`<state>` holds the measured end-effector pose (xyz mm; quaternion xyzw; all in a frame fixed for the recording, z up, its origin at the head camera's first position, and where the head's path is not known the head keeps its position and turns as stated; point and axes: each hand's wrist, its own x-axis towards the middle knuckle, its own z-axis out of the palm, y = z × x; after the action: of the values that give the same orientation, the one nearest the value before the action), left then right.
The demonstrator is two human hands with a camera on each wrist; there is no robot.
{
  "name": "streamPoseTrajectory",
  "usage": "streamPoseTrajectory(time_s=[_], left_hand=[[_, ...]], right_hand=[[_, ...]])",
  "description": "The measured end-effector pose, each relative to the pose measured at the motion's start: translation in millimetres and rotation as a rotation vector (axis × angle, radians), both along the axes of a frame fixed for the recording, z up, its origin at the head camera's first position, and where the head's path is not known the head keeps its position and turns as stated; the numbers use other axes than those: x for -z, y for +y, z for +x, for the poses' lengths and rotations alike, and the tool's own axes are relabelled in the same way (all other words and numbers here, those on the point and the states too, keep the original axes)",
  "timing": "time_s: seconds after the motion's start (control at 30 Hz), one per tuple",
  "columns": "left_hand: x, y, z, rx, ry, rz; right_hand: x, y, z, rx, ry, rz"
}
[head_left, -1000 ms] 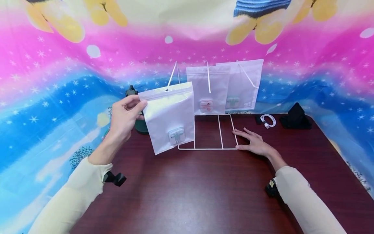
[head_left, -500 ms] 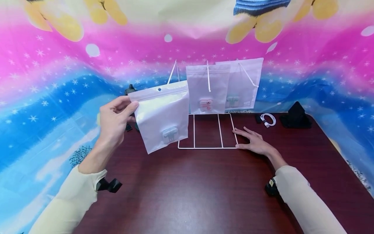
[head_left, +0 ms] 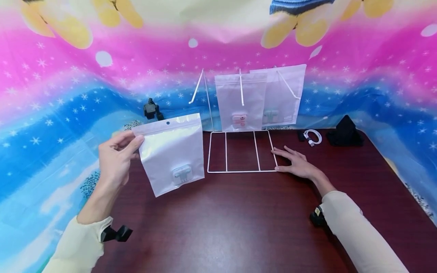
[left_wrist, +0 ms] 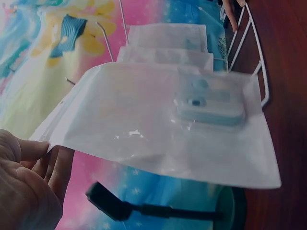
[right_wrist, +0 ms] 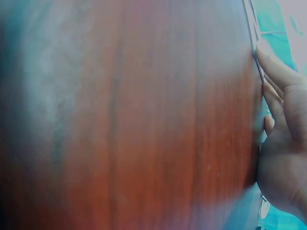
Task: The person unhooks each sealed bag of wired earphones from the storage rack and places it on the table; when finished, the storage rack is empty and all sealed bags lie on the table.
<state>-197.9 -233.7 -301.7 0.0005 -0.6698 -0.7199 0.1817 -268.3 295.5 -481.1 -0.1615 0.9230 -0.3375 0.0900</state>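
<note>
My left hand (head_left: pixel 116 159) pinches the upper left corner of a white zip bag (head_left: pixel 170 151) between thumb and fingers. Through the bag's front shows an earphone case (head_left: pixel 182 174) with pale earphones; the left wrist view shows this case (left_wrist: pixel 211 108) near the bag's far end. The bag hangs free, left of a white wire rack (head_left: pixel 242 171). At the rack's right side my right hand (head_left: pixel 297 165) lies with its fingers extended, thumb and fingertips touching the frame. In the right wrist view this hand (right_wrist: pixel 283 120) is partly cut off.
Two more white bags, a middle one (head_left: pixel 239 94) and a right one (head_left: pixel 286 94), hang on the rack's hooks. The left hook (head_left: pixel 196 89) is bare. A coiled white cable (head_left: pixel 313 137) and a black stand (head_left: pixel 345 132) are at the back right. Behind the left hand stands a dark holder (head_left: pixel 150 109).
The left hand has drawn its bag off the left hook, then moved left and down, toward me. The right hand has stayed at the rack's frame.
</note>
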Motion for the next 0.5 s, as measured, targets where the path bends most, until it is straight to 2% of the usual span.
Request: streamPoseTrajectory(time_s=[0.13,0.27,0.4,0.5], left_hand=[[7.7,-8.9,0.8,0.022,-0.025,0.019],[12.8,-14.9,-1.8,0.016,-0.037,0.040],[18.7,-21.7,-9.2,-0.031,-0.091,0.004],[24.4,-29.2,-17.0,-0.071,-0.167,-0.071]], right_hand=[[-0.6,-0.6,0.7,-0.004,0.007,0.002],[-0.4,-0.3,0.6,0.000,0.009,0.005],[0.4,-0.3,0.0,-0.007,0.019,-0.001],[1.2,-0.9,-0.3,-0.014,0.033,-0.017]])
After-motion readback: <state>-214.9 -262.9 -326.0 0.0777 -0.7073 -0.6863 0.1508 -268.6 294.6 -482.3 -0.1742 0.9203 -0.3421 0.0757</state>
